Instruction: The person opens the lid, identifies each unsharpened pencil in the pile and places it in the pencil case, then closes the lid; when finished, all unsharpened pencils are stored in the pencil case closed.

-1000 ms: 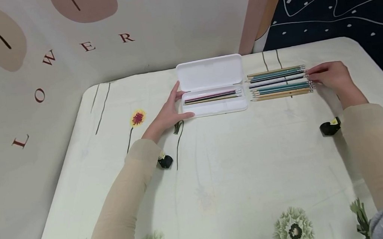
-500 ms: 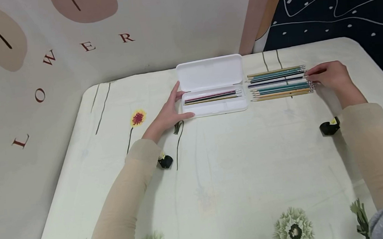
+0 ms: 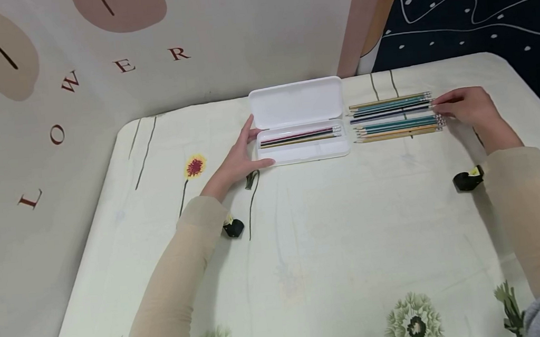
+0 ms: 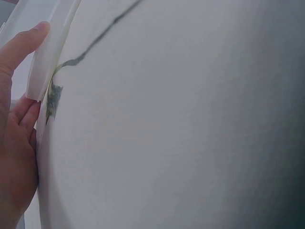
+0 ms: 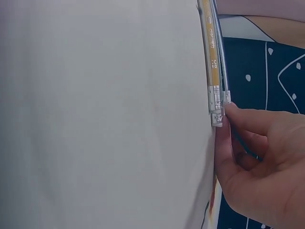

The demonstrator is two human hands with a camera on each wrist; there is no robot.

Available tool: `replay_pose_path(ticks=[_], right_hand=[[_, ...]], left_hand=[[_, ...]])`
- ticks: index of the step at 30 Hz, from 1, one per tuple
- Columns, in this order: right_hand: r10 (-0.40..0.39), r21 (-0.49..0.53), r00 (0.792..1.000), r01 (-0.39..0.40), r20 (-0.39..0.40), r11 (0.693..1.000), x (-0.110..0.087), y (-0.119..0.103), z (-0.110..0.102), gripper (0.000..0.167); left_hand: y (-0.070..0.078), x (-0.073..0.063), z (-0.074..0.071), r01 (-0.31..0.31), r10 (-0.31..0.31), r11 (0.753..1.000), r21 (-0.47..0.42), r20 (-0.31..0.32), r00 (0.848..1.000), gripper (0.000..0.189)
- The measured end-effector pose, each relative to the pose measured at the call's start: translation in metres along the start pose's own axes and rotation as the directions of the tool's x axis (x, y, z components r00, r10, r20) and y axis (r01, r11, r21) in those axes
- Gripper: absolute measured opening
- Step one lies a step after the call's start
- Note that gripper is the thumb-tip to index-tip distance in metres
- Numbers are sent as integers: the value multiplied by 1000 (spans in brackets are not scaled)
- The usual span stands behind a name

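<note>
Dark pencil [image 3: 373, 118] is lying on the pale flowered cover [image 3: 342, 237], just below an upper group of pencils [image 3: 388, 101] and apart from a lower group [image 3: 397, 128]; whether it is clearing the cloth, cannot tell. Long axis is running left to right, slightly aslant, nearly parallel to the long side of the white case [image 3: 297, 157]. Right hand [image 3: 470, 108] is pinching it at the eraser end, between thumb and fingers. So the pencil is extending leftward from the grip, its far end pointing at the case and lying near the case's right end. Right hand is the nearer one; left hand [image 3: 237, 161] is working at the opposite end, well apart from it.

Case is standing open, lid [image 3: 295, 103] leaning back on the far side. Inside, a few pencils in the tray [image 3: 298, 137] are lying along its length. Left hand is holding the case's left end, thumb resting over the near edge, fingers at the end wall.

Farther out: lettered wall cloth [image 3: 240, 33] is rising behind; dark patterned fabric [image 3: 467, 10] is hanging at far right.
</note>
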State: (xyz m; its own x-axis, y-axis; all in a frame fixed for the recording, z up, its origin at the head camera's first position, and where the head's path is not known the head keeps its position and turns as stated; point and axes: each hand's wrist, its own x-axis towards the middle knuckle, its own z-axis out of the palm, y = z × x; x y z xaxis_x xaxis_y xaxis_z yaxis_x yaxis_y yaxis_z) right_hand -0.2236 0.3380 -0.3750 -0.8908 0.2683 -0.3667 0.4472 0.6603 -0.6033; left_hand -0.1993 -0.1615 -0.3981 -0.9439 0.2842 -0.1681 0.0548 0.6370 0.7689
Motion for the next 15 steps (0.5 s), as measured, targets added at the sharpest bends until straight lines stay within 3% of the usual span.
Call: replay_pose_path(ticks=[7,15], right_hand=[[54,157,998,-56,22,986,1,2,-4,29],[52,382,998,-63,39,922,-4,1,-7,11]], left_hand=[[0,-1,0,-2,2,1000,-2,-6,1000,119],[0,-1,0,0,0,1000,4,-8,1000,118]])
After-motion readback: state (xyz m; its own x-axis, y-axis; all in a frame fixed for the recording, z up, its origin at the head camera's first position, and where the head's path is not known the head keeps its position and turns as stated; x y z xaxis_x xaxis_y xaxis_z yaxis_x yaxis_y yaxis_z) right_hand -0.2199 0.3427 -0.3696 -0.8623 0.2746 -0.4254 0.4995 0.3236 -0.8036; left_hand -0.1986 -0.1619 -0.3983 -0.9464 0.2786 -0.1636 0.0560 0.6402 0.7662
